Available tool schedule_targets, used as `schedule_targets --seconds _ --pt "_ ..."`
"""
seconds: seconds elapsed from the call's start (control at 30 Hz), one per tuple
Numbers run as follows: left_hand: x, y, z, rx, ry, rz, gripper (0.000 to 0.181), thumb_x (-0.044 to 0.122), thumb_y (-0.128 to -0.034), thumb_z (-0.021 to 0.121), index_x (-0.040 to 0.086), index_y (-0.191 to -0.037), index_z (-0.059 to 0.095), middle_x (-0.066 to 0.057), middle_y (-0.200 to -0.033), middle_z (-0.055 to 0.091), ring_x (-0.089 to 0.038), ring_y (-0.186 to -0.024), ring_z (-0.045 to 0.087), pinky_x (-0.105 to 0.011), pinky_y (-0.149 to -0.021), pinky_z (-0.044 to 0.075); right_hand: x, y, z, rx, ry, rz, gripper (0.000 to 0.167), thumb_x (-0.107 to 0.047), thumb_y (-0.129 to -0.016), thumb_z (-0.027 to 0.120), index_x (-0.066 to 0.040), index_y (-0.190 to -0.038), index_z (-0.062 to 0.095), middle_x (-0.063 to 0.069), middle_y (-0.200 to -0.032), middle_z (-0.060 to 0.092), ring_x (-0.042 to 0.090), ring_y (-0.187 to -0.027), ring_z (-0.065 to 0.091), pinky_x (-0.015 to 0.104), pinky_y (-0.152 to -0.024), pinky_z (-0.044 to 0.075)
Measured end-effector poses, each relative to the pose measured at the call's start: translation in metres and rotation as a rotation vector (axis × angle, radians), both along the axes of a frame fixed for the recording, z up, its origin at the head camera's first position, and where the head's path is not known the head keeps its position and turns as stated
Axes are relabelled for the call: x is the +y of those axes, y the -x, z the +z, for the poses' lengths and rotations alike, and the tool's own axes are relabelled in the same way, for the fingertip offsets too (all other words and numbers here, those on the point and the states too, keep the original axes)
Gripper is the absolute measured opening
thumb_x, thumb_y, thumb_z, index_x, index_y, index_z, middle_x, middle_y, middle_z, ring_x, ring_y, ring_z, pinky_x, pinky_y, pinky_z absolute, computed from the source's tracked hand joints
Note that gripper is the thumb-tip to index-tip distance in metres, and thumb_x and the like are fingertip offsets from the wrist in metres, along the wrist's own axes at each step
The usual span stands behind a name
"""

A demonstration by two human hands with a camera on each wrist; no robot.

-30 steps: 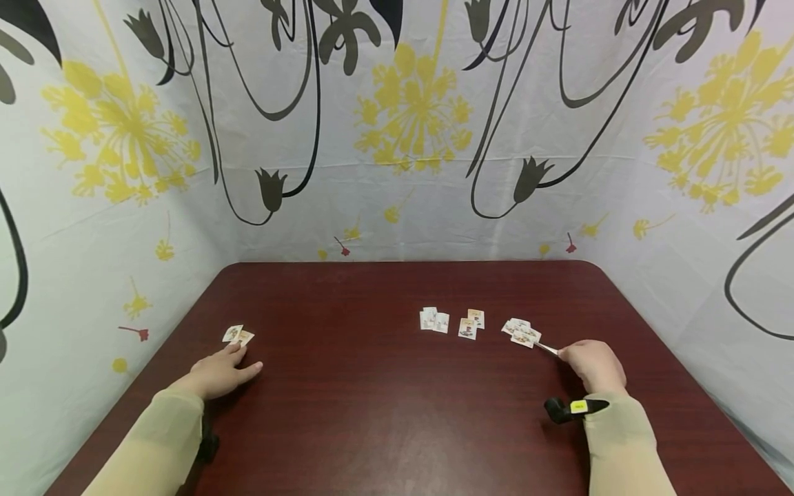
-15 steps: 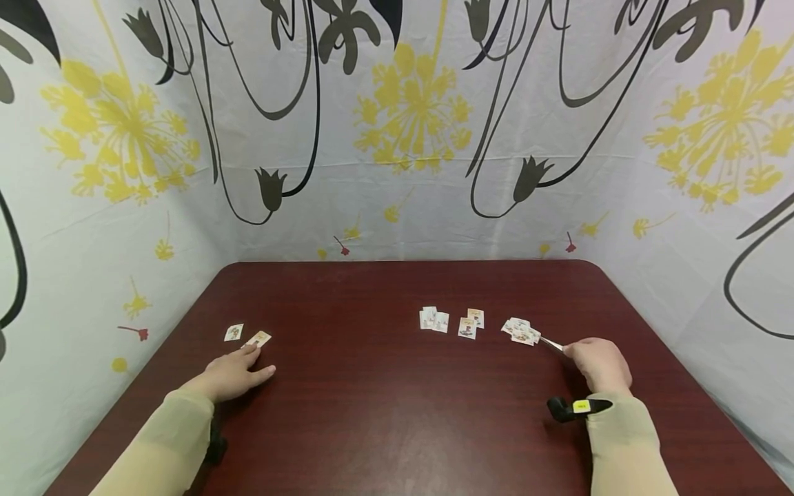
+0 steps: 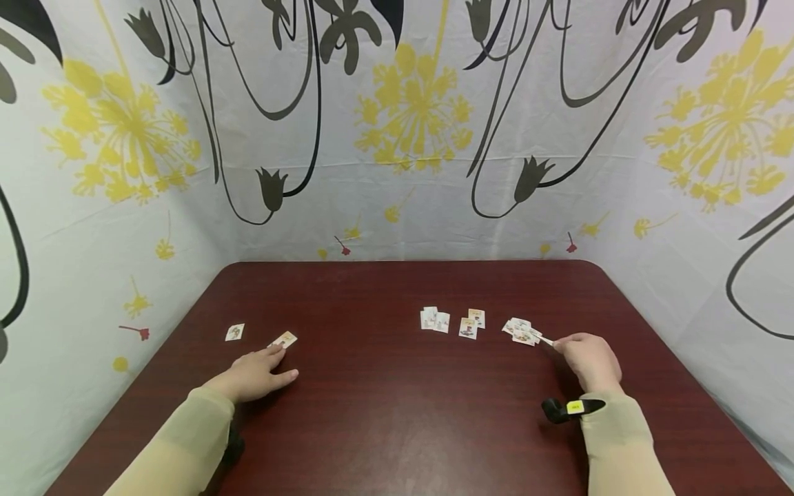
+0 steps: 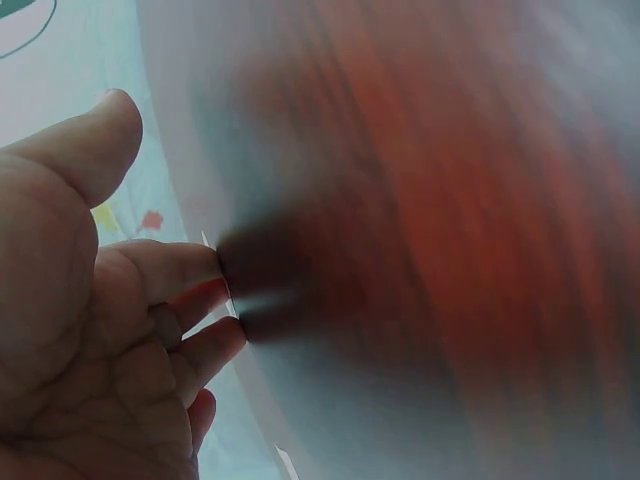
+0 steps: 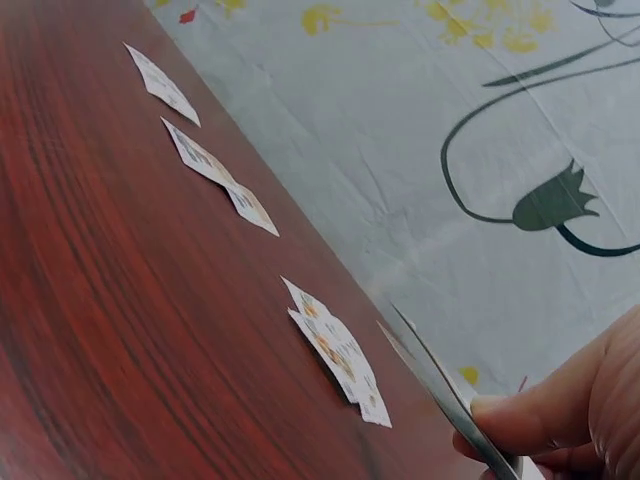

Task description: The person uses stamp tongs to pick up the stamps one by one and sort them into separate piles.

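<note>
With its fingertips, my left hand [image 3: 251, 375] touches a small printed card [image 3: 287, 339] lying flat on the dark red table; the thumb is spread to the side. In the left wrist view that card is seen only as a thin edge at the fingertips. A second card [image 3: 234, 332] lies apart, to the left. My right hand [image 3: 592, 359] pinches metal tweezers [image 5: 470, 428] between thumb and fingers. Their two tips stand slightly apart with nothing between them in the right wrist view, beside a cluster of overlapping cards [image 5: 340, 355].
Left of that cluster lie a pair of cards [image 3: 468, 328] and a small group of overlapping white cards [image 3: 434, 319]. The table [image 3: 372, 413] ends at a patterned cloth [image 3: 422, 207] hanging behind and on both sides.
My left hand has slid one card rightward, away from the other card, which it overlapped before. My right hand with the tweezers has shifted only slightly near the card cluster.
</note>
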State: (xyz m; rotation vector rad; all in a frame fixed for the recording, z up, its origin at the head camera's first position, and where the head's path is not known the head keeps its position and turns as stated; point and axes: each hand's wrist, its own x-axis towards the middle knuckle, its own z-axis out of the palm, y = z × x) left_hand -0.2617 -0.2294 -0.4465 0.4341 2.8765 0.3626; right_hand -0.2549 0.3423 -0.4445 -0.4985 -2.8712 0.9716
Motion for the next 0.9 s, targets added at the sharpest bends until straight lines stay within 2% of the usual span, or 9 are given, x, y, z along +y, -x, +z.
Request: schedule_targets --seconds 0.17,0.5,0.67,0.9 --pt "0.013 0.002 0.001 -0.018 0.011 -0.03 0.073 0.05 -0.0947 0.053 -0.008 -0.138 0.046 -0.027 -0.145 0.038 -0.052 -0.13 0.036 -0.064 -0.102 0.028 -0.012 0.002 0.0 0.003 0.017 0.029 0.038 -0.032 -0.089 0.06 -0.002 -0.108 0.071 0.023 -0.116 0.061 0.033 -0.093 0.057 0.037 -0.065 0.042" --pt "0.046 0.004 -0.001 -0.031 0.004 -0.109 0.073 0.05 -0.0937 0.055 -0.005 -0.14 0.045 -0.02 -0.149 0.038 -0.046 -0.134 0.033 -0.06 -0.107 0.025 -0.045 0.007 0.002 0.042 0.006 0.087 0.033 -0.03 -0.088 0.062 -0.002 -0.104 0.071 0.018 -0.107 0.065 0.03 -0.087 0.057 0.038 -0.065 0.041" --pt "0.063 0.001 0.003 -0.038 0.006 -0.149 0.073 0.05 -0.0936 0.055 -0.004 -0.141 0.044 -0.016 -0.15 0.037 -0.041 -0.137 0.031 -0.057 -0.11 0.023 -0.062 0.008 0.003 0.036 -0.013 0.117 0.028 -0.028 -0.088 0.063 -0.006 -0.1 0.074 0.016 -0.105 0.066 0.029 -0.089 0.058 0.041 -0.068 0.044" --pt "0.089 -0.004 0.006 -0.044 0.029 -0.218 0.073 0.051 -0.0941 0.054 -0.002 -0.143 0.042 -0.012 -0.152 0.035 -0.033 -0.14 0.03 -0.051 -0.113 0.021 -0.084 0.008 0.001 0.056 -0.048 0.185 0.018 -0.026 -0.086 0.064 -0.013 -0.091 0.076 0.008 -0.097 0.069 0.024 -0.083 0.061 0.04 -0.069 0.045"
